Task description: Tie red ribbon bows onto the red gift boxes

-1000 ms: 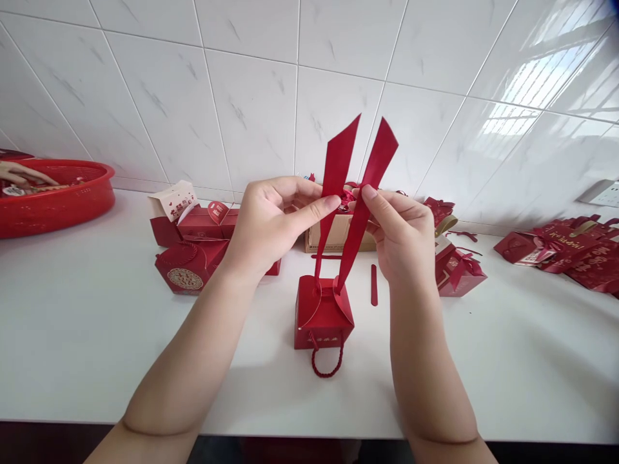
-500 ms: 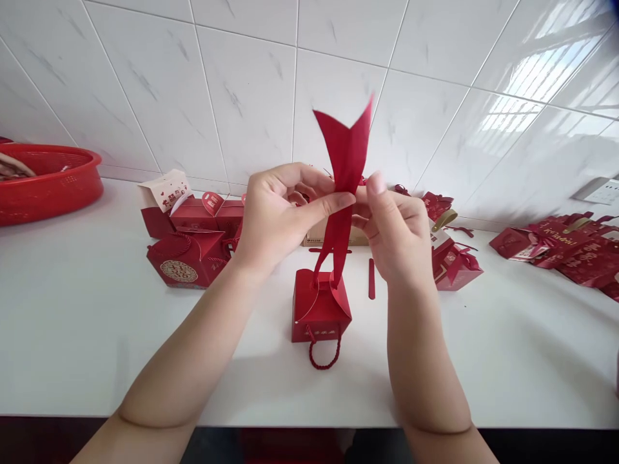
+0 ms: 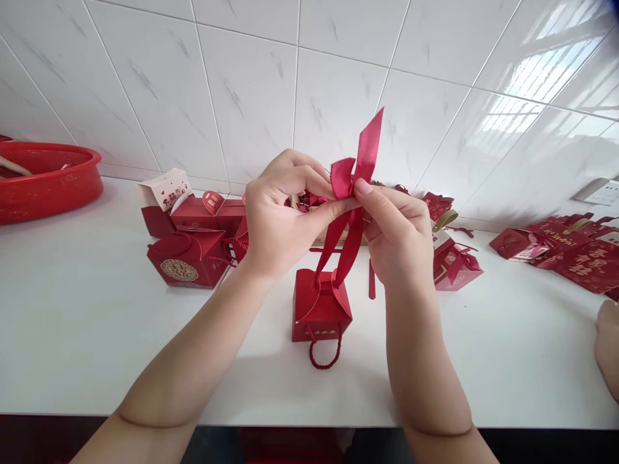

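A small red gift box (image 3: 322, 306) stands on the white table in front of me, its twisted cord handle hanging at the near side. A red ribbon (image 3: 369, 145) rises from two points at the box top to my hands. My left hand (image 3: 290, 209) pinches the ribbon between thumb and forefinger from the left. From the right, my right hand (image 3: 399, 222) presses its thumb on the ribbon at the same spot. Above the fingers, one ribbon end points up and the other bends over to the left. The fingertips behind the ribbon are partly hidden.
Red boxes (image 3: 186, 261) stand at the left, near a red plastic basket (image 3: 62, 183) with part of another person's arm. More red boxes and bags (image 3: 573, 254) lie at the right. A flat red strip (image 3: 372, 280) lies behind the box. Another person's arm (image 3: 608, 348) shows at the right edge.
The two ribbon ends, together and upright before, are now separated, with one folded over to the left. My right thumb has come down onto the ribbon. Another person's arm has entered at the right.
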{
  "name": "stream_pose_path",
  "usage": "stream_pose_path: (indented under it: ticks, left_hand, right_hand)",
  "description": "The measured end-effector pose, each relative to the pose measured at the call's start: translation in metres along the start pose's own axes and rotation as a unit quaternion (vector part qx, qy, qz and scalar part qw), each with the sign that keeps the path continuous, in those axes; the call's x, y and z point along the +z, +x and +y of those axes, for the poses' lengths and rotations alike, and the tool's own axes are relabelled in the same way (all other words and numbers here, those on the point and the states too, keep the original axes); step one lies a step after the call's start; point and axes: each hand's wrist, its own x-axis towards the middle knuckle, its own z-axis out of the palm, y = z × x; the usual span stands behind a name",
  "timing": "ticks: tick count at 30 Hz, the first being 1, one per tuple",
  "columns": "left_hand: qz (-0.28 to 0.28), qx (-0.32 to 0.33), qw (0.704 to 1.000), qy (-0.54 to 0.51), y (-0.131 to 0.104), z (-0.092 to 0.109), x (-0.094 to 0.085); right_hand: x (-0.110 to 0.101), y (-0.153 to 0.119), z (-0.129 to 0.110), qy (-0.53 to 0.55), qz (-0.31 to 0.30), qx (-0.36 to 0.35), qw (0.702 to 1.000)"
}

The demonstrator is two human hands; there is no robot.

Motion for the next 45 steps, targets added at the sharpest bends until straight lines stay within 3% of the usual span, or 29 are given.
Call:
stream_pose_path:
  ticks: [7, 14, 18, 21, 23, 29, 31, 36, 41, 43, 45]
  left_hand:
    - [-0.022, 0.013, 0.999, -0.033, 0.003, -0.005, 0.000]
    - [-0.123, 0.001, 0.992, -0.038, 0.007, -0.002, -0.011]
    - [-0.188, 0.078, 0.979, 0.000, 0.010, -0.006, -0.017]
    - [-0.215, 0.153, 0.964, 0.030, 0.014, -0.010, -0.020]
    - [-0.229, 0.170, 0.958, 0.039, 0.015, -0.012, -0.020]
    - [-0.210, 0.055, 0.974, 0.066, 0.014, -0.011, -0.019]
    - [-0.201, 0.065, 0.975, 0.068, 0.013, -0.011, -0.019]
    - [-0.217, 0.183, 0.953, 0.104, 0.013, -0.011, -0.020]
    - [-0.217, 0.256, 0.934, 0.120, 0.014, -0.009, -0.021]
    - [-0.215, 0.264, 0.934, 0.111, 0.013, -0.008, -0.021]
    - [-0.228, 0.227, 0.944, 0.073, 0.012, -0.007, -0.020]
  right_hand:
    - [0.000, 0.003, 0.005, 0.030, -0.022, 0.017, 0.999]
    - [-0.008, 0.009, 0.009, 0.047, -0.049, 0.035, 0.997]
    - [-0.012, 0.010, 0.006, 0.067, -0.069, 0.059, 0.994]
    - [-0.016, 0.011, 0.006, 0.085, -0.092, 0.069, 0.990]
    - [-0.019, 0.012, 0.007, 0.090, -0.108, 0.077, 0.987]
    - [-0.028, 0.014, 0.008, 0.089, -0.150, 0.099, 0.980]
    - [-0.029, 0.013, 0.007, 0.090, -0.160, 0.098, 0.978]
    - [-0.029, 0.010, 0.001, 0.050, -0.149, 0.054, 0.986]
    - [-0.034, 0.004, -0.007, -0.080, -0.121, -0.071, 0.987]
    - [-0.037, 0.002, -0.009, -0.127, -0.122, -0.123, 0.977]
    - [-0.040, 0.001, -0.009, -0.153, -0.128, -0.161, 0.966]
